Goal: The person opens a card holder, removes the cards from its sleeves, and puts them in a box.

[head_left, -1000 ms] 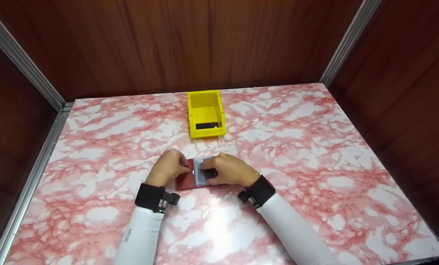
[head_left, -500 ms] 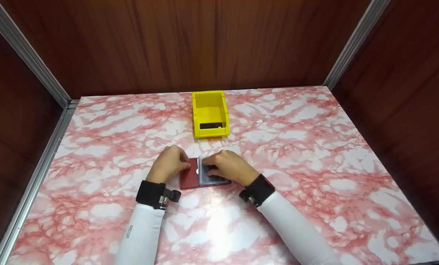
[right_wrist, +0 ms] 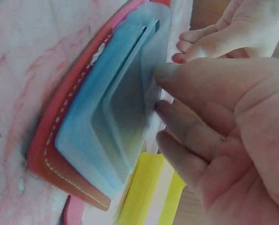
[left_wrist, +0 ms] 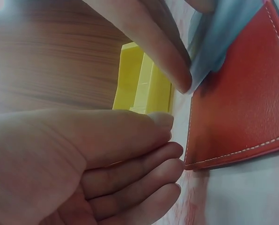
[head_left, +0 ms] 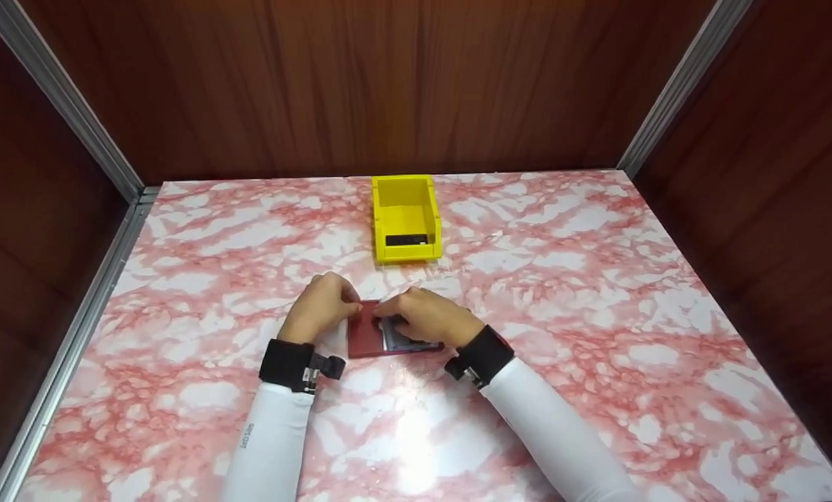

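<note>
A red stitched card holder (head_left: 365, 339) lies spread on the table, its bare leather cover (left_wrist: 242, 89) facing up on the left. Clear plastic sleeves (right_wrist: 95, 124) fan up from its right half in the right wrist view. My right hand (head_left: 433, 317) holds the edge of the outermost sleeve with thumb and fingertips, the index finger reaching over the red cover. My left hand (head_left: 319, 308) is by the cover's upper left corner. In the left wrist view its thumb lies along loosely bent fingers (left_wrist: 165, 161), right beside the cover's edge with nothing between them.
A yellow bin (head_left: 406, 217) with a black label on its front stands beyond the card holder, near the back of the table. Dark wooden panels (head_left: 388, 84) rise behind and at both sides of the pink-and-white marbled table (head_left: 562, 314).
My right fingertips have moved left from the sleeves to over the red cover, drawing a sleeve along. My left hand stays by the cover's corner. The head view has shifted slightly.
</note>
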`<move>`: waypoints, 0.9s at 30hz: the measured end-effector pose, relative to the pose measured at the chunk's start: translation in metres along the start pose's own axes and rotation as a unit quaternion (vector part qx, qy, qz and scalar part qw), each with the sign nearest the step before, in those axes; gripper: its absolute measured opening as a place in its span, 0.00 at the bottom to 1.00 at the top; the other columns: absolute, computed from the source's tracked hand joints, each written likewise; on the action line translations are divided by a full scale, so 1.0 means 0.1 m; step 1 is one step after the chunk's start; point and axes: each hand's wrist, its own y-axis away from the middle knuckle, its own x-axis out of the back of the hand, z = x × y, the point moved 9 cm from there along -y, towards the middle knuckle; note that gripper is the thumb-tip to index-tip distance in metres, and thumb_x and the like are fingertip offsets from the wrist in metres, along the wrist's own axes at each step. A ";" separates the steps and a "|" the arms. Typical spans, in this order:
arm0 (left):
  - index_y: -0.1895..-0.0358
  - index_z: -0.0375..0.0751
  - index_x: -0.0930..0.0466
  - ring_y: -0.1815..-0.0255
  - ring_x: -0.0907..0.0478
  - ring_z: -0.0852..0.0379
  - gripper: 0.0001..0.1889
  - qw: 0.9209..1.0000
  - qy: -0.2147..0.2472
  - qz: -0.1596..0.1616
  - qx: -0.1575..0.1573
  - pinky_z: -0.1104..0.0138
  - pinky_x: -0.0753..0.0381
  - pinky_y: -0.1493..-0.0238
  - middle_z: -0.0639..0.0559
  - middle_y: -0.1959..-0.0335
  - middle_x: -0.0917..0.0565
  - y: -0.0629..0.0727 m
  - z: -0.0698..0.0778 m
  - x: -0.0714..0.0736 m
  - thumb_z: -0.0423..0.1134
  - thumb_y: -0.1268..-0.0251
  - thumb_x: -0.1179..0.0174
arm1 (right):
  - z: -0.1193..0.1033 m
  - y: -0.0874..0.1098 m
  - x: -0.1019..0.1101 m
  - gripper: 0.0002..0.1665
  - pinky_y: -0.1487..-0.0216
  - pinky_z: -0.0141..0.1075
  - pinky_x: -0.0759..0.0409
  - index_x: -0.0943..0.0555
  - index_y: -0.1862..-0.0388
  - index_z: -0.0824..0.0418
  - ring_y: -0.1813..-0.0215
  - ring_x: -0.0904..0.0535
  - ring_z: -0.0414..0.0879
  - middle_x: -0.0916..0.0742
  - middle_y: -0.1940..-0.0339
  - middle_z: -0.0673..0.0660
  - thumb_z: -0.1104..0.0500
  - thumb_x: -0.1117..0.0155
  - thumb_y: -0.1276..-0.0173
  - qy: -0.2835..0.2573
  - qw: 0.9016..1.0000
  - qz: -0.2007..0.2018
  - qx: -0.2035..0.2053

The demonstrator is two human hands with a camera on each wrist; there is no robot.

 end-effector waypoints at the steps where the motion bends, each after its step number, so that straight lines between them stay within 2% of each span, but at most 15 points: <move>1: 0.56 0.36 0.06 0.56 0.11 0.48 0.07 1.000 0.002 -0.001 0.001 0.53 0.13 0.47 0.42 0.57 0.06 0.00 0.00 0.00 0.35 0.30 0.29 | 0.00 -0.01 -0.02 0.23 0.35 0.46 0.11 0.13 0.33 0.59 0.40 0.09 0.51 0.08 0.38 0.57 0.69 0.33 0.24 -0.003 1.000 -0.006 0.002; 5: 0.58 0.37 0.06 0.57 0.12 0.50 0.07 1.000 0.004 0.003 -0.004 0.56 0.13 0.49 0.43 0.58 0.05 -0.01 -0.01 0.02 0.35 0.30 0.29 | -0.01 -0.06 -0.05 0.23 0.33 0.46 0.12 0.14 0.32 0.59 0.40 0.09 0.50 0.07 0.38 0.56 0.68 0.32 0.24 -0.023 1.000 -0.004 0.010; 9: 0.61 0.38 0.06 0.59 0.14 0.51 0.06 1.000 0.004 0.008 -0.011 0.59 0.16 0.51 0.44 0.61 0.05 -0.01 0.00 0.04 0.35 0.31 0.30 | 0.02 -0.03 0.05 0.21 0.32 0.45 0.13 0.12 0.34 0.59 0.38 0.09 0.49 0.07 0.40 0.57 0.68 0.31 0.24 -0.044 0.998 0.039 0.009; 14: 0.60 0.38 0.05 0.59 0.15 0.50 0.06 1.000 -0.002 0.003 -0.001 0.60 0.18 0.52 0.44 0.61 0.06 0.01 -0.03 0.04 0.37 0.31 0.30 | 0.17 0.16 0.24 0.17 0.32 0.46 0.13 0.11 0.39 0.62 0.37 0.09 0.52 0.06 0.42 0.59 0.68 0.31 0.24 -0.045 0.994 0.096 -0.018; 19: 0.59 0.39 0.05 0.58 0.16 0.49 0.07 1.000 -0.004 -0.010 0.020 0.58 0.18 0.50 0.44 0.59 0.07 0.01 -0.05 -0.02 0.38 0.31 0.28 | 0.34 0.44 0.32 0.12 0.38 0.45 0.10 0.08 0.47 0.63 0.45 0.07 0.51 0.04 0.49 0.59 0.65 0.25 0.28 0.000 0.990 0.140 -0.037; 22: 0.58 0.40 0.06 0.58 0.17 0.50 0.06 1.000 -0.004 -0.015 0.026 0.59 0.18 0.50 0.44 0.59 0.07 0.00 -0.06 -0.05 0.37 0.31 0.27 | 0.35 0.55 0.29 0.11 0.42 0.44 0.08 0.06 0.50 0.60 0.49 0.05 0.48 0.04 0.53 0.56 0.62 0.21 0.30 0.026 0.990 0.139 -0.030; 27: 0.56 0.38 0.06 0.58 0.16 0.51 0.06 0.999 -0.004 -0.023 0.024 0.58 0.16 0.48 0.44 0.57 0.07 -0.01 -0.07 -0.08 0.35 0.32 0.26 | 0.29 0.57 0.19 0.09 0.45 0.41 0.07 0.05 0.52 0.58 0.51 0.05 0.45 0.04 0.56 0.54 0.58 0.23 0.28 0.059 0.991 0.116 -0.010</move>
